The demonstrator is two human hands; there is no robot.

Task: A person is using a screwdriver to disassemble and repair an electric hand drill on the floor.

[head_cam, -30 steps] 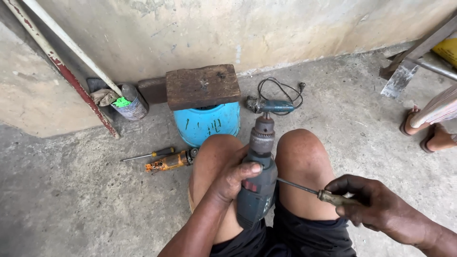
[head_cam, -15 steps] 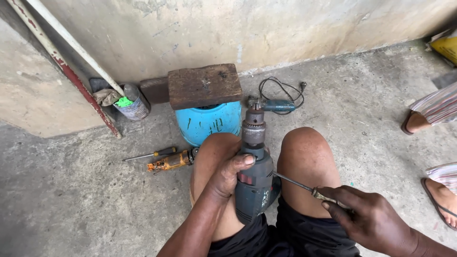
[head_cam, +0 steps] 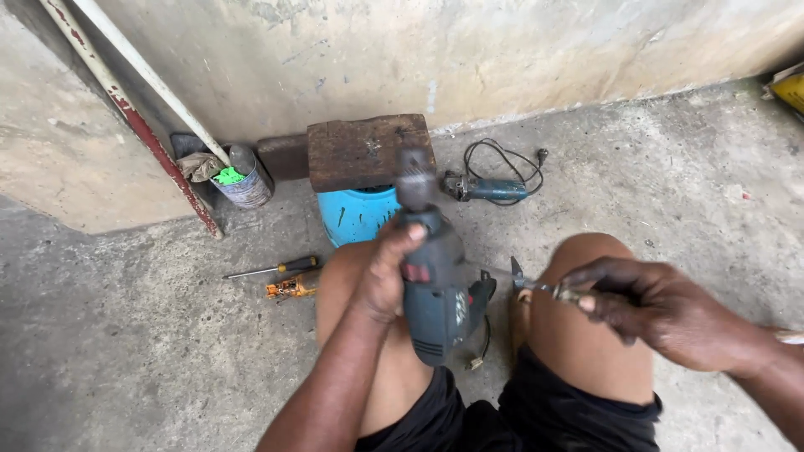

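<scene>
I see my left hand (head_cam: 387, 276) w/ fingers closed round the dark teal power drill (head_cam: 435, 285), gripping its body from the left side; the drill sits over my left knee, chuck pointing away toward the wall, cord plug dangling below it. My right hand (head_cam: 662, 314) has fingers curled shut on a thin metal screwdriver (head_cam: 536, 285), tip aimed left, just beside the drill's rear, above my right knee.

Containers: a blue plastic bucket (head_cam: 360, 216) stands on the concrete floor (head_cam: 126, 351) in front of my knees, capped by a dark worn wooden block (head_cam: 368, 151), so can't tell what's inside. Left of it, against the wall, a grey tin can (head_cam: 247, 180) holds a bright green scrap, w/ a rag beside its rim.

A small blue angle grinder (head_cam: 490, 191) w/ coiled black cord lies right of the bucket. A yellow-handled screwdriver (head_cam: 272, 269) and an orange tool (head_cam: 289, 289) lie on the floor left of my knee.
</scene>
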